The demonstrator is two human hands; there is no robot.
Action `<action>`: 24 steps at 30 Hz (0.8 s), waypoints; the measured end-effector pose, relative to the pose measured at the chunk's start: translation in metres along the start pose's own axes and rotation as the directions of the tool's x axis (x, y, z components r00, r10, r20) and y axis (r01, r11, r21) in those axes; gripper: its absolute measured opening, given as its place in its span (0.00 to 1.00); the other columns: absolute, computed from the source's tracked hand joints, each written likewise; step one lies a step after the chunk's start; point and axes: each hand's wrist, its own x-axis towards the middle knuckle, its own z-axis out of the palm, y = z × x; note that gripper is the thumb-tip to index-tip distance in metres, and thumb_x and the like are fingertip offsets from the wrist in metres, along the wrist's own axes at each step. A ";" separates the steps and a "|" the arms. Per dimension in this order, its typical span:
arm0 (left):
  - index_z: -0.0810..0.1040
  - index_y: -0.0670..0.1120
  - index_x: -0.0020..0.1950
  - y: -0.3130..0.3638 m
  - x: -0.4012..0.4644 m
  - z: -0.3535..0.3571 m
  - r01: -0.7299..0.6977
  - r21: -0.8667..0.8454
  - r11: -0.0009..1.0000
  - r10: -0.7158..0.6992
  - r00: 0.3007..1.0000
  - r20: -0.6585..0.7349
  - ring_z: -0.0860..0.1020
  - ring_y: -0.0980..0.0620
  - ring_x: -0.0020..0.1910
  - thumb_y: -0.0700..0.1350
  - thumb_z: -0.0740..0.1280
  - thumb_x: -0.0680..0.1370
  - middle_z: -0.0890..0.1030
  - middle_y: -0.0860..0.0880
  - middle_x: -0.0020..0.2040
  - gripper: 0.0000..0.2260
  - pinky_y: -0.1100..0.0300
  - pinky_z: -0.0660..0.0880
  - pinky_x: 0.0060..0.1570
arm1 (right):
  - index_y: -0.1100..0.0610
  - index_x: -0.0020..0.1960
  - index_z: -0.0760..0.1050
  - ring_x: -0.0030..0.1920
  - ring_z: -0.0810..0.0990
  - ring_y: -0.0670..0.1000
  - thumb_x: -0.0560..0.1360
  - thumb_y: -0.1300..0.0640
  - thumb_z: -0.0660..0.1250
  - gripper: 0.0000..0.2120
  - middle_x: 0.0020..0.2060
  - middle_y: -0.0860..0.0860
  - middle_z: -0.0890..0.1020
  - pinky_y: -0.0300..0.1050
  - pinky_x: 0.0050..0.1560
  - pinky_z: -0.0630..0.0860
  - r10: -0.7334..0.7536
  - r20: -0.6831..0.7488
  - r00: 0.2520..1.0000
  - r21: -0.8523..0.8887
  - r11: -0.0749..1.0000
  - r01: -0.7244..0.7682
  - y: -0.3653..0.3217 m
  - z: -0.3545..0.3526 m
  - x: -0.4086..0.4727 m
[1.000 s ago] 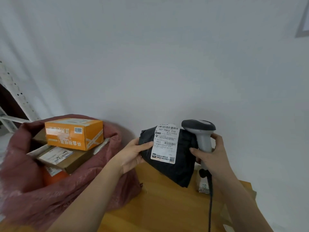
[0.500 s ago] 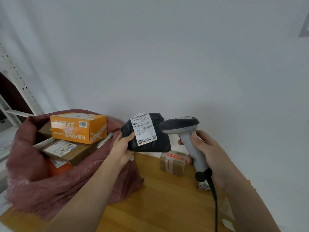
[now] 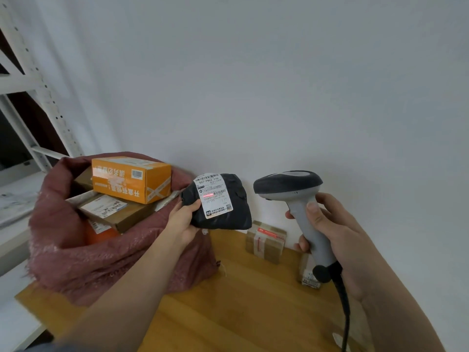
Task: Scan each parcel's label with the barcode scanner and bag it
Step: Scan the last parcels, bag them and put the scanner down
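A red scan line now crosses the label (image 3: 213, 195) of the black parcel (image 3: 218, 201) gripped in the left hand (image 3: 183, 218). The right hand (image 3: 327, 229), closed around the barcode scanner (image 3: 294, 196), aims toward nine o'clock. Apparently read; the sack (image 3: 76, 250) comes next.

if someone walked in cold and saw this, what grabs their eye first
Most likely the black parcel held up at centre in the left hand, a red scan line glowing across its white label. Just to its right, the right hand aims a grey barcode scanner at it. On the left, a dark red bag on the wooden table brims with parcels, a bright orange box on top.
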 end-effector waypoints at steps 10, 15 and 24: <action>0.75 0.45 0.65 0.013 -0.022 -0.033 -0.033 -0.008 0.999 0.032 0.993 -0.117 0.81 0.39 0.54 0.34 0.66 0.77 0.82 0.41 0.58 0.17 0.41 0.78 0.50 | 0.49 0.58 0.75 0.29 0.78 0.51 0.67 0.38 0.69 0.24 0.45 0.53 0.84 0.50 0.38 0.80 -0.005 0.111 0.994 0.030 1.000 0.002 -0.005 0.013 -0.006; 0.77 0.45 0.63 0.042 -0.027 -0.048 -0.081 -0.020 0.997 0.078 0.988 -0.134 0.82 0.40 0.52 0.38 0.69 0.75 0.83 0.42 0.55 0.16 0.40 0.78 0.53 | 0.55 0.58 0.76 0.30 0.77 0.53 0.74 0.48 0.62 0.17 0.41 0.59 0.83 0.44 0.33 0.79 0.013 0.145 0.989 0.089 0.996 -0.026 -0.015 0.042 -0.009; 0.73 0.45 0.55 0.128 -0.035 -0.113 -0.474 0.072 0.878 0.419 0.685 -0.596 0.78 0.52 0.39 0.42 0.66 0.75 0.80 0.46 0.50 0.10 0.56 0.77 0.43 | 0.55 0.57 0.78 0.30 0.77 0.52 0.78 0.46 0.63 0.15 0.36 0.55 0.79 0.49 0.34 0.73 0.076 0.023 0.997 0.173 0.982 -0.079 -0.006 0.118 0.001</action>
